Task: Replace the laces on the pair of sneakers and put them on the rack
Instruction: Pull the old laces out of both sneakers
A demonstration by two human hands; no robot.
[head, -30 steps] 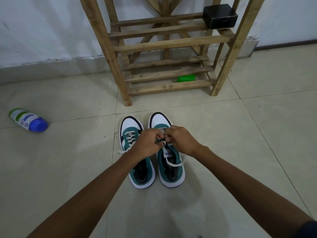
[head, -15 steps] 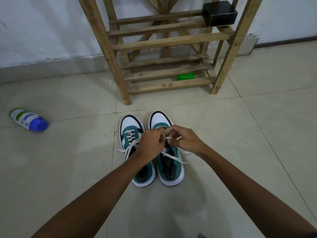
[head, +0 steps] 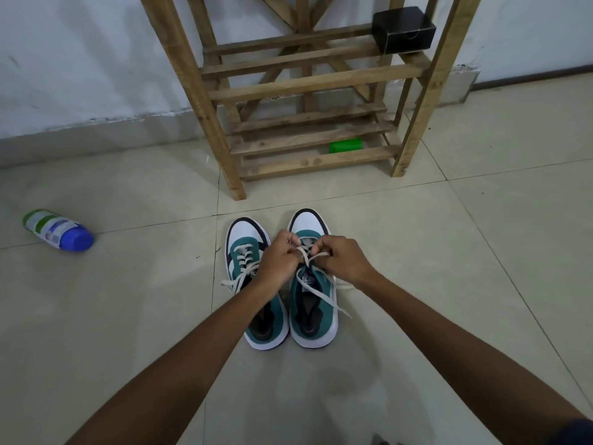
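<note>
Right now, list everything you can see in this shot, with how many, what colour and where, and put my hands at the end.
sneakers: two, teal and white with dark trim, side by side on the floor in front of the rack
laces: cream; the left shoe's ends lie loose, the right shoe's are being worked
rack: one, bare wood with slatted shelves, against the wall
black box: one, on an upper shelf, right end
green cylinder: one, lying behind the lowest front slat
bottle: one, white and green with blue cap, lying on the floor at left
floor: pale tiles
left hand: pinches the right shoe's lace
right hand: pinches the same lace
</note>
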